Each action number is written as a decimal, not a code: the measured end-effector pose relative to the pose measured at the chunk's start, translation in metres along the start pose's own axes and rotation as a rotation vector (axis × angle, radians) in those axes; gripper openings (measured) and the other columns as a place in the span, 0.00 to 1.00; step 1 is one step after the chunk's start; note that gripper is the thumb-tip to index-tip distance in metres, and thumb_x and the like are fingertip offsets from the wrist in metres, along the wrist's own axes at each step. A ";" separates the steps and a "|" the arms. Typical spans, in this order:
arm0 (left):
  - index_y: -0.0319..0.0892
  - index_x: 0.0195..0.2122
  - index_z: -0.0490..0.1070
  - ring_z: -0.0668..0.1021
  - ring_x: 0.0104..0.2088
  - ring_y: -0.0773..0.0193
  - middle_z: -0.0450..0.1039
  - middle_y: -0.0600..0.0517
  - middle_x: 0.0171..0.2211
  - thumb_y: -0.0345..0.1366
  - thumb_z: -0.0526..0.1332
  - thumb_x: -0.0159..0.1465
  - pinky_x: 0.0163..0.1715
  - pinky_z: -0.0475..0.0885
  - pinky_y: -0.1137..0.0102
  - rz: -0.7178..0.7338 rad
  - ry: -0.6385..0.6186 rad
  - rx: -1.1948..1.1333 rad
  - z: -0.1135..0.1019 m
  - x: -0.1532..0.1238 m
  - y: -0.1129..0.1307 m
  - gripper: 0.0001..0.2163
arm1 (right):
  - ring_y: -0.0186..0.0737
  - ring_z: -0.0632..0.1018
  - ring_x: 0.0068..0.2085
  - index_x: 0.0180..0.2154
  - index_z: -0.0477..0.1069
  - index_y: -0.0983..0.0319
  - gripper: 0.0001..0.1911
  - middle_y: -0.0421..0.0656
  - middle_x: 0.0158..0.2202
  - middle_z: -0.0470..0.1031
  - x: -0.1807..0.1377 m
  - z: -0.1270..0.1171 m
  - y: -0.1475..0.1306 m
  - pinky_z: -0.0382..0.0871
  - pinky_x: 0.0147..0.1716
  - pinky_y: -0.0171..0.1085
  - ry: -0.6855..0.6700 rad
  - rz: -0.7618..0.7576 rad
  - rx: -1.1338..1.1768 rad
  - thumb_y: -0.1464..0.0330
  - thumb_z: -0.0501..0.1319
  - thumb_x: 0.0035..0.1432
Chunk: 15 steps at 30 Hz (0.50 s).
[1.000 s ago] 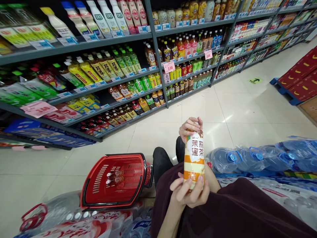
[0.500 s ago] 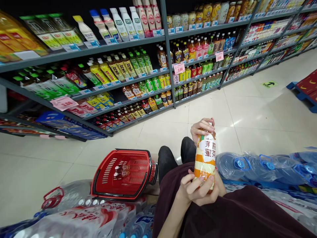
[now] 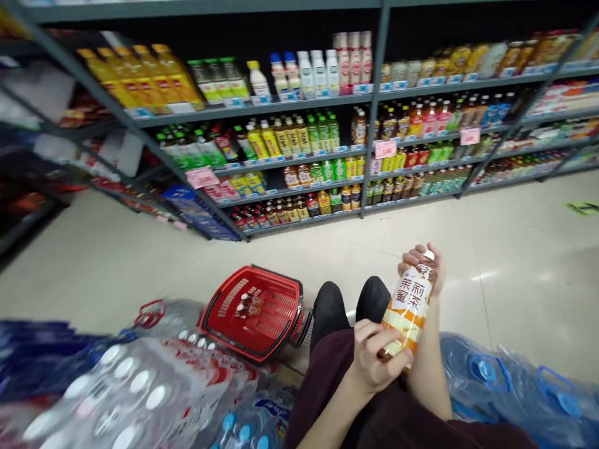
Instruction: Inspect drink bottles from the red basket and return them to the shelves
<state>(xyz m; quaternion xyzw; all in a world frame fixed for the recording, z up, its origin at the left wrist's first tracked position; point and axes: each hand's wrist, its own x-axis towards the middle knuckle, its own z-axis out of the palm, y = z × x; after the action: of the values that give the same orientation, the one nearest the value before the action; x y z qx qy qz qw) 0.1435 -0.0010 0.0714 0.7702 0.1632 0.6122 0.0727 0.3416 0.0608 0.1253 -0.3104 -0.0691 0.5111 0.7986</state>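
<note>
A bottle of jasmine honey tea (image 3: 410,298) with a white, orange and cream label leans over my lap, its white cap up and to the right. My left hand (image 3: 374,354) is wrapped round the lower part of the bottle. Near the neck, my right hand (image 3: 438,269) closes on it from behind, its fingers curled beside the cap. The label faces me. To the left of my knees stands a red shopping basket (image 3: 229,340) with a black handle; a couple of white-capped bottles (image 3: 251,304) lie in it.
Grey shelves (image 3: 299,163) full of drink bottles run across the front, with pink price tags (image 3: 386,149). Wrapped packs of water bottles (image 3: 140,399) stand at the lower left. Large blue water jugs (image 3: 482,368) are at the right. Pale tiled floor (image 3: 290,252) lies before the shelves.
The view has turned to the left, so the shelves, basket and hands appear further right. The bottle now tilts more to the right, still in both hands.
</note>
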 end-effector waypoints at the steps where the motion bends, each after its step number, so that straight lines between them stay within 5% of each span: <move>1: 0.47 0.43 0.69 0.70 0.46 0.60 0.70 0.50 0.46 0.21 0.66 0.53 0.45 0.74 0.64 -0.053 0.006 0.007 -0.002 -0.002 -0.003 0.19 | 0.30 0.73 0.22 0.27 0.62 0.59 0.16 0.31 0.19 0.65 0.002 -0.001 0.001 0.74 0.23 0.32 -0.008 0.053 0.021 0.61 0.68 0.49; 8: 0.46 0.58 0.67 0.75 0.49 0.57 0.70 0.45 0.50 0.25 0.67 0.53 0.48 0.78 0.60 -0.454 -0.079 0.057 -0.013 -0.037 -0.034 0.30 | 0.43 0.81 0.31 0.27 0.68 0.61 0.08 0.37 0.22 0.71 -0.015 -0.002 0.028 0.80 0.34 0.44 0.267 -0.072 -0.177 0.64 0.63 0.52; 15: 0.44 0.61 0.68 0.77 0.52 0.56 0.69 0.45 0.52 0.30 0.73 0.47 0.56 0.77 0.62 -0.818 -0.065 -0.110 -0.010 -0.062 -0.043 0.37 | 0.48 0.82 0.41 0.37 0.79 0.65 0.16 0.47 0.36 0.81 -0.013 0.004 0.058 0.77 0.40 0.44 0.000 -0.098 -0.491 0.59 0.65 0.53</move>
<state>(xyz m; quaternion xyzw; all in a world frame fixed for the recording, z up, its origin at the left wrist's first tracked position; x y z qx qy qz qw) 0.1143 0.0177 0.0035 0.6556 0.4208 0.5160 0.3561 0.2887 0.0677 0.0989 -0.4916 -0.2061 0.4394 0.7231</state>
